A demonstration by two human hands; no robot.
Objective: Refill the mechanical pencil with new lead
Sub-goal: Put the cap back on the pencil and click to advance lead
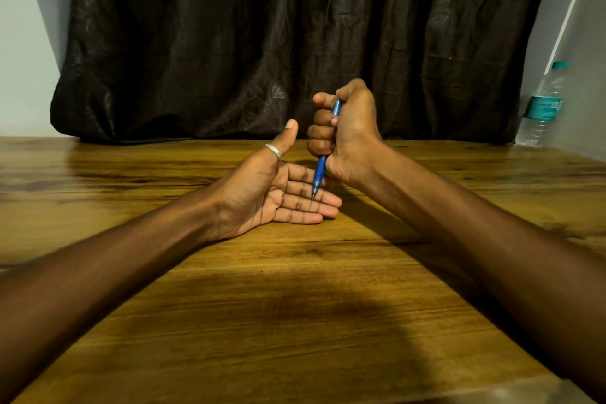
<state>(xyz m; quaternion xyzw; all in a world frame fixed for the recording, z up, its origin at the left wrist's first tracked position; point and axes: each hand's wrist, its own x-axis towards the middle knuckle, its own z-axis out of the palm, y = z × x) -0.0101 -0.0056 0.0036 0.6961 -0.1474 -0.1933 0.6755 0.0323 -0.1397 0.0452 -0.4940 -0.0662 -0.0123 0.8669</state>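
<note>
The right hand (344, 131) fists its fingers around a blue mechanical pencil (319, 170), upright, tip down with thin lead (311, 203) reaching the left hand (278, 193), which lies palm-up, fingers spread flat on the wooden surface (295, 305).

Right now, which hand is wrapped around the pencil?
The right hand: its grip is a closed fist around the blue pencil, tip down. The left hand lies open, palm up, beneath it.

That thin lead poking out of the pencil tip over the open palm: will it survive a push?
Probably not. The lead looks hair-thin and unsupported below the pencil, so sideways pressure likely snaps it. Pressed straight against the left hand, it may slide back instead.
</note>
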